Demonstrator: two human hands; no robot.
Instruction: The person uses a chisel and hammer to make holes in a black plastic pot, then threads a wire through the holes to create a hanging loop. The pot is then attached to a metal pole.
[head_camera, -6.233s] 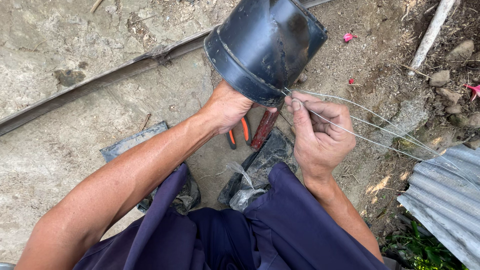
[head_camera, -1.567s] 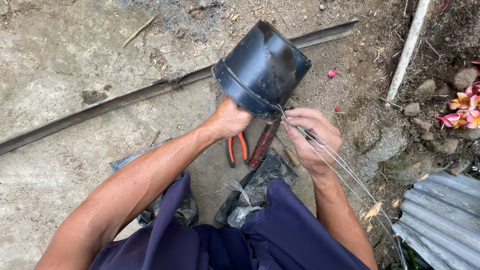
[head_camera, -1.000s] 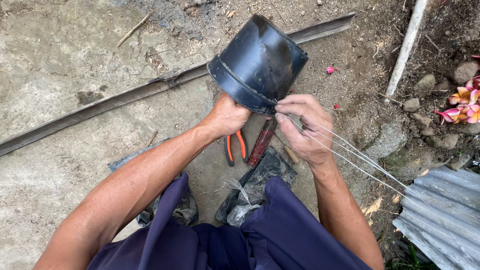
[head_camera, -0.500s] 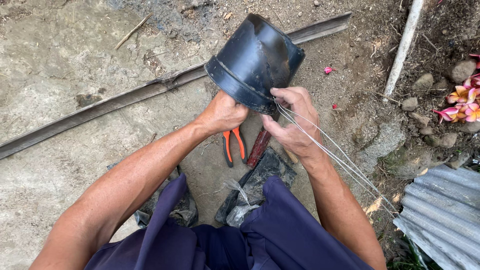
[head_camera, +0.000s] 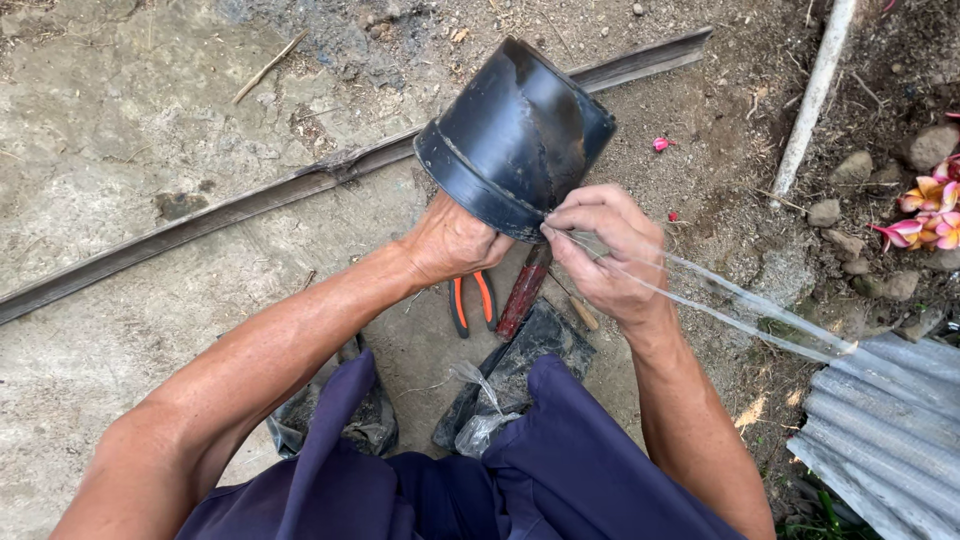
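A black plastic pot (head_camera: 520, 135) is held upside down and tilted above the ground. My left hand (head_camera: 452, 240) grips its rim from below. At the rim's near edge my right hand (head_camera: 605, 250) pinches thin wire strands (head_camera: 740, 310), which run off blurred to the lower right toward the corrugated sheet. Below the pot, on the ground, lie orange-handled pliers (head_camera: 470, 300) and a dark red-handled tool (head_camera: 522, 292).
A long flat metal strip (head_camera: 240, 205) crosses the concrete diagonally. Corrugated metal sheet (head_camera: 890, 420) lies at the lower right. A pale pole (head_camera: 815, 95), stones and pink-yellow flowers (head_camera: 930, 210) are at the right. Black plastic scraps (head_camera: 520, 370) lie by my knees.
The pot has tilted slightly between the frames. My right hand moved along the rim with the wire, first inward toward the left hand, then back out; the strands now trail lower right.
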